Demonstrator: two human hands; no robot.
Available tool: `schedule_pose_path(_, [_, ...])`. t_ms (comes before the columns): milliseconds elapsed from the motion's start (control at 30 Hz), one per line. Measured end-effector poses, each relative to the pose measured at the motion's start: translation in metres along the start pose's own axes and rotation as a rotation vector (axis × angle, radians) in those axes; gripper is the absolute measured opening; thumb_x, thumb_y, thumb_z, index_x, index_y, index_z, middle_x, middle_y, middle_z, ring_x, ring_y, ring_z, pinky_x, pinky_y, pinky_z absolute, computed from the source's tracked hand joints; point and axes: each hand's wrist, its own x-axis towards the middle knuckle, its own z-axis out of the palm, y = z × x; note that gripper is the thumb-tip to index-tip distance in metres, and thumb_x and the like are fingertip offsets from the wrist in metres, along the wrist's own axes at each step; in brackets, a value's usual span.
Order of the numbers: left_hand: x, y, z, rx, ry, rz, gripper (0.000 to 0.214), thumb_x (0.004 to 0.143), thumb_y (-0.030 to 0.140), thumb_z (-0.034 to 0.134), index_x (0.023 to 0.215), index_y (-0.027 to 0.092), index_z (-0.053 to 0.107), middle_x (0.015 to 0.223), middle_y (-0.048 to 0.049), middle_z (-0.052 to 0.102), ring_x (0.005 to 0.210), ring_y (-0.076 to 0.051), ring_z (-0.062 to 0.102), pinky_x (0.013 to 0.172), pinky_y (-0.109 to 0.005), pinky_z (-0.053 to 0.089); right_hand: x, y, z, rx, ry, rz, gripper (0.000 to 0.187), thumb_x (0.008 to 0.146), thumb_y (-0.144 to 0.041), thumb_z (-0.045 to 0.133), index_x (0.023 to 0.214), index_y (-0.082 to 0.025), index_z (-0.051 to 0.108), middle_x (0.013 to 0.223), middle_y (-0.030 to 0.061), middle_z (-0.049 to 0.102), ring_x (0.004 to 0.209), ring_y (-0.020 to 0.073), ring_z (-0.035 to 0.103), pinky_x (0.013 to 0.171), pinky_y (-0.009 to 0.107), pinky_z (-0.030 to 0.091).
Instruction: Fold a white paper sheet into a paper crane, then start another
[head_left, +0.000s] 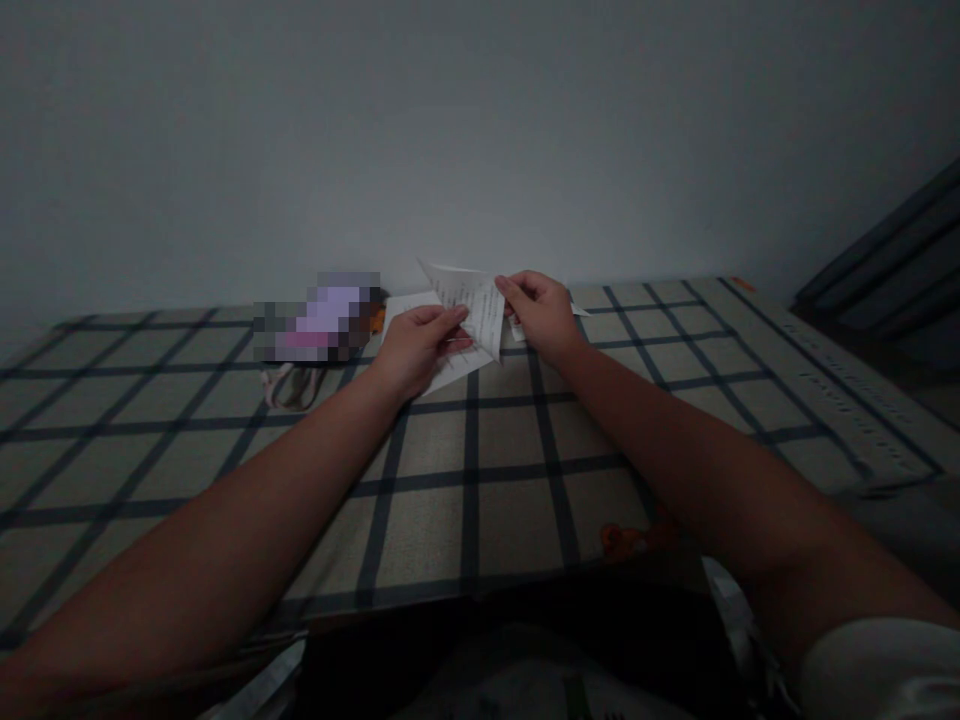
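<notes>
Dim shot, going left to right. Pixelated pink-purple item [319, 318] is lying far left on the checked cloth [465, 480], a pale cord loop [289, 385] sitting just below it. Left hand [416, 345] is resting palm down on the cloth, fingers pinching the lower left part of the printed paper sheet [476, 310]. Sheet is sitting at the far edge of the cloth near the grey wall [480, 120], its top corner lifting up, partly folded. Right hand [540, 310] is gripping the sheet's right edge, fingers curled closed around it.
</notes>
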Motion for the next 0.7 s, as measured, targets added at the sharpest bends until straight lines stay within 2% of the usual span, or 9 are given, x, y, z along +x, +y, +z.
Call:
schedule_pose_path(233, [-0.0024,0.0021,-0.0002,-0.023,-0.013,0.008,0.036,0.062,0.038,0.091,0.073,0.012,0.068,0.067,-0.0015,0.066,0.06,-0.01,0.063,0.062,-0.023,0.059,0.002,-0.0007,-0.0043,-0.074,-0.003,-0.032,0.046,0.084,-0.065,0.064,0.073,-0.02,0.059,0.061,-0.0032,0.051,0.061,0.0116,0.051,0.06,0.027,0.042])
schedule_pose_path(333, [-0.0025,0.0037,-0.0005,-0.052,-0.008,0.031,0.035,0.062,0.036,0.091,0.077,0.014,0.07,0.077,-0.0017,0.068,0.068,-0.011,0.064,0.065,-0.023,0.059,0.0019,0.0008,-0.004,-0.077,-0.03,-0.053,0.045,0.085,-0.063,0.063,0.074,-0.02,0.059,0.064,-0.0028,0.053,0.062,0.0116,0.05,0.061,0.027,0.042])
schedule_pose_path(500, [-0.002,0.0051,-0.0007,-0.077,0.036,0.072,0.035,0.063,0.036,0.092,0.069,0.014,0.066,0.073,-0.0005,0.066,0.066,-0.009,0.062,0.061,-0.019,0.055,0.0002,-0.0005,-0.0046,-0.116,-0.068,-0.079,0.041,0.086,-0.058,0.064,0.073,-0.02,0.058,0.064,-0.0025,0.055,0.062,0.0116,0.05,0.064,0.028,0.042])
schedule_pose_path(700, [0.0009,0.0014,-0.0028,-0.12,0.051,0.072,0.028,0.072,0.037,0.086,0.076,0.015,0.07,0.082,-0.0031,0.071,0.072,-0.011,0.065,0.061,-0.018,0.055,-0.0009,-0.0031,-0.0038,-0.119,-0.073,-0.079,0.038,0.087,-0.054,0.065,0.073,-0.019,0.06,0.064,-0.0024,0.055,0.062,0.0114,0.05,0.064,0.028,0.041])
